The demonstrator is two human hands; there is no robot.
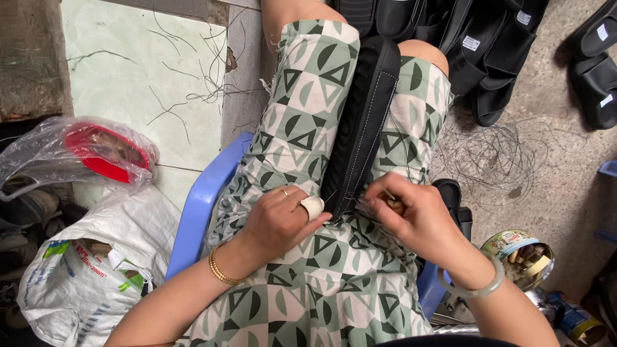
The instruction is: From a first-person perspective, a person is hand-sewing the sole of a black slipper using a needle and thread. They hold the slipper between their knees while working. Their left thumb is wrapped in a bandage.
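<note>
Blue plastic chair (pixel 199 205) on gritty concrete floor (pixel 565 148).

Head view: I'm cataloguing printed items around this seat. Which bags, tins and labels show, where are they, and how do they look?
White printed sack: lower left, crumpled, blue and green print.
Clear plastic bag: left, above the sack, red item inside.
Round tin: lower right beside the right hand, green-and-pale printed wall, open top.
White labels: small rectangles on black sandals, top right.
Left hand: rests on the lap, bandaged finger.
</note>
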